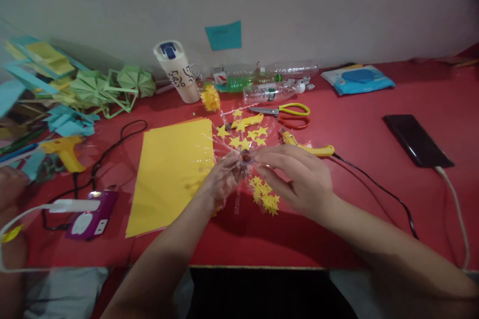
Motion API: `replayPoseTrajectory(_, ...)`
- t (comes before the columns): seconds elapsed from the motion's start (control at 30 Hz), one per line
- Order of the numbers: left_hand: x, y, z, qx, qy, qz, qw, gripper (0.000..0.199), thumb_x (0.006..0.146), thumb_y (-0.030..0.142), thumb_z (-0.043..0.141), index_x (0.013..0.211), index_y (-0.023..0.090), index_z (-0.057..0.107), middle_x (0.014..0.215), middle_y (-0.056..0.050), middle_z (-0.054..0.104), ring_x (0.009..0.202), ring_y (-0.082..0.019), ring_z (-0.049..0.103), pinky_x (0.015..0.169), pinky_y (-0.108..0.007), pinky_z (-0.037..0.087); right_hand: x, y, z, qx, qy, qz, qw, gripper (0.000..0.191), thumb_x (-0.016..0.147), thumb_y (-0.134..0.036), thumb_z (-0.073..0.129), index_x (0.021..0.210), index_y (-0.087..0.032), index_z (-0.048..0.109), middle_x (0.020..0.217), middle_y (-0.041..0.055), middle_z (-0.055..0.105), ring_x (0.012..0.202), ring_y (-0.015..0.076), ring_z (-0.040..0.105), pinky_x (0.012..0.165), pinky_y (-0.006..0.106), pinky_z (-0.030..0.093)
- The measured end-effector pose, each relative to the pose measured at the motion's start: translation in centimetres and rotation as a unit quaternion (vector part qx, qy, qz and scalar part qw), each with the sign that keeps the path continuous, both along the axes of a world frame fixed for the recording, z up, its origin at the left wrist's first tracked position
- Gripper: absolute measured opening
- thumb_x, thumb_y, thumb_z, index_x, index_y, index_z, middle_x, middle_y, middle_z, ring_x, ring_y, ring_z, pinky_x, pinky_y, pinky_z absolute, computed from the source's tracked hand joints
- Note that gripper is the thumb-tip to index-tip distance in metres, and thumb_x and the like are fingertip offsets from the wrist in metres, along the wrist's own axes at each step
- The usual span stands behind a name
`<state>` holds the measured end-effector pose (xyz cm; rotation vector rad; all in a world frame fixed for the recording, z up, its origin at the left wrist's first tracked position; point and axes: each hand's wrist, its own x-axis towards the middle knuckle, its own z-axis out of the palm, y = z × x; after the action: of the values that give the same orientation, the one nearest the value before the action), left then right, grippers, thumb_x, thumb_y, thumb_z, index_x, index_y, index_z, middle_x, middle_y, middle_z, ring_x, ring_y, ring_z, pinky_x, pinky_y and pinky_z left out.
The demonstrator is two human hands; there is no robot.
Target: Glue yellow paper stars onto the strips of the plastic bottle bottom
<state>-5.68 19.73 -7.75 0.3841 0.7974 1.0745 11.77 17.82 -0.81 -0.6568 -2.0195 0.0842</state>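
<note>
A clear plastic piece cut into thin strips fans out around a round opening point(246, 156), with yellow paper stars point(244, 143) along its upper strips. My left hand point(226, 177) is closed around its left and lower side. The fingertips of my right hand point(299, 174) meet the rim of the opening from the right; whether they pinch something small is hidden. Below the piece, between my hands, lies a pile of small yellow stars point(265, 195). Yellow paper sheets point(170, 174) lie beside my left hand. A yellow glue gun point(314, 150) rests just beyond my right hand.
Behind are scissors point(295, 110), plastic bottles point(273, 92), a white tumbler point(179, 72) and a wipes pack point(357, 79). A phone point(417, 139) lies right. At left are a purple power strip point(92, 217), another glue gun point(65, 152), paper crafts point(101, 87) and another person's hand point(11, 187).
</note>
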Motion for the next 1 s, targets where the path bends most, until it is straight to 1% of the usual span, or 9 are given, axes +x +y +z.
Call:
replayPoseTrajectory(0.13,-0.1,0.1,-0.5,-0.004,-0.003,0.000,1.000,0.017,0.068,0.016,0.079,0.077,0.016,0.065,0.073,0.000,0.069,0.064,-0.010,0.064,0.061,-0.020,0.054,-0.2,-0.1,-0.1,-0.022,-0.001,-0.028,0.999,0.011,0.093,-0.013,0.057,0.101,-0.019,0.060,0.087,0.0024,0.078,0.076,0.0122,0.073,0.070,0.023,0.059)
replayPoseTrajectory(0.23,-0.2,0.2,-0.6,-0.022,-0.005,0.005,1.000,0.017,0.068,0.016,0.080,0.075,0.016,0.065,0.072,0.000,0.069,0.062,-0.010,0.065,0.060,-0.020,0.054,-0.3,-0.2,-0.3,-0.014,0.021,-0.042,0.999,0.016,0.093,-0.014,0.059,0.107,-0.020,0.056,0.087,0.0009,0.077,0.076,0.0116,0.073,0.070,0.022,0.059)
replayPoseTrajectory(0.33,-0.3,0.2,-0.7,-0.011,-0.015,-0.004,1.000,0.020,0.064,0.016,0.081,0.075,0.015,0.064,0.072,-0.001,0.070,0.060,-0.011,0.065,0.060,-0.020,0.054,-0.2,-0.1,-0.3,0.008,0.007,-0.042,0.999,0.012,0.092,-0.014,0.060,0.102,-0.020,0.057,0.086,0.0010,0.077,0.075,0.0122,0.073,0.069,0.022,0.059)
replayPoseTrajectory(0.43,-0.4,0.1,-0.7,0.001,-0.021,-0.010,1.000,0.017,0.068,0.013,0.077,0.079,0.014,0.064,0.075,-0.002,0.071,0.063,-0.011,0.066,0.061,-0.021,0.055,0.0,0.0,-0.2,0.030,-0.013,-0.040,0.999,0.008,0.090,-0.015,0.063,0.095,-0.019,0.058,0.086,0.0040,0.076,0.077,0.0137,0.072,0.069,0.024,0.057)
replayPoseTrajectory(0.5,-0.4,0.1,-0.6,-0.007,-0.025,-0.008,1.000,0.016,0.070,0.011,0.074,0.082,0.014,0.064,0.077,-0.002,0.072,0.064,-0.011,0.067,0.062,-0.021,0.055,0.2,0.0,0.0,0.040,-0.011,-0.048,0.998,0.008,0.089,-0.017,0.065,0.091,-0.018,0.057,0.083,0.0053,0.075,0.073,0.0136,0.070,0.063,0.023,0.054)
replayPoseTrajectory(0.6,-0.5,0.2,-0.4,-0.017,-0.035,-0.009,0.999,0.020,0.067,0.011,0.075,0.083,0.014,0.065,0.077,-0.002,0.072,0.062,-0.011,0.067,0.060,-0.020,0.054,0.5,0.0,0.4,0.041,-0.011,-0.055,0.998,0.007,0.088,-0.017,0.063,0.087,-0.019,0.057,0.072,0.0028,0.070,0.061,0.0110,0.062,0.052,0.021,0.045)
replayPoseTrajectory(0.73,-0.6,0.2,-0.3,-0.014,-0.034,-0.009,0.999,0.021,0.066,0.011,0.075,0.084,0.015,0.066,0.074,0.000,0.072,0.060,-0.010,0.065,0.059,-0.020,0.054,0.6,0.1,0.6,-0.002,-0.063,-0.053,0.997,0.002,0.088,-0.018,0.061,0.087,-0.018,0.060,0.065,-0.0010,0.065,0.051,0.0080,0.053,0.047,0.021,0.038)
replayPoseTrajectory(0.83,-0.7,0.1,-0.4,-0.001,-0.036,-0.010,0.999,0.020,0.066,0.011,0.076,0.081,0.016,0.064,0.072,0.001,0.071,0.060,-0.010,0.065,0.061,-0.019,0.055,0.4,0.2,0.2,-0.010,-0.109,-0.067,0.992,0.010,0.091,-0.020,0.057,0.084,-0.017,0.063,0.063,-0.0008,0.066,0.051,0.0088,0.054,0.049,0.021,0.039)
replayPoseTrajectory(1.0,-0.2,-0.2,-0.6,0.026,-0.029,-0.015,0.999,0.019,0.065,0.016,0.080,0.070,0.015,0.061,0.070,-0.001,0.070,0.062,-0.011,0.067,0.064,-0.020,0.056,0.2,0.4,-0.4,0.023,-0.095,-0.073,0.992,0.023,0.096,-0.016,0.051,0.077,-0.016,0.064,0.061,0.0003,0.067,0.049,0.0085,0.055,0.049,0.021,0.038)
